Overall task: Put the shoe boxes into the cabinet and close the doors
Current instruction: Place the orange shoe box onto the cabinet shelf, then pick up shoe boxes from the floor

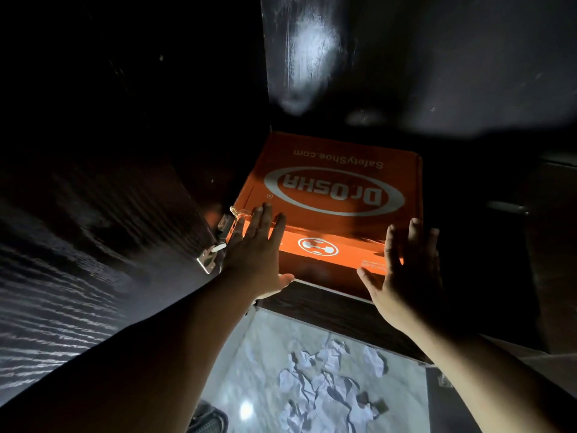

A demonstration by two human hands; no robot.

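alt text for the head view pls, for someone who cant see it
Two open hands, the left hand and right hand, press flat against the near side of an orange shoe box sitting inside a dark cabinet. Its left door stands open, and crumpled paper lies on the pale floor below.

Orange shoe box (327, 189) with white logo; seemingly dark woodgrain cabinet door (78, 245).

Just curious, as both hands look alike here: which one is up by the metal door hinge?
The left hand. Its fingers lie flat on the orange shoe box's near left corner, beside the metal hinge. The right hand is at the box's opposite corner.
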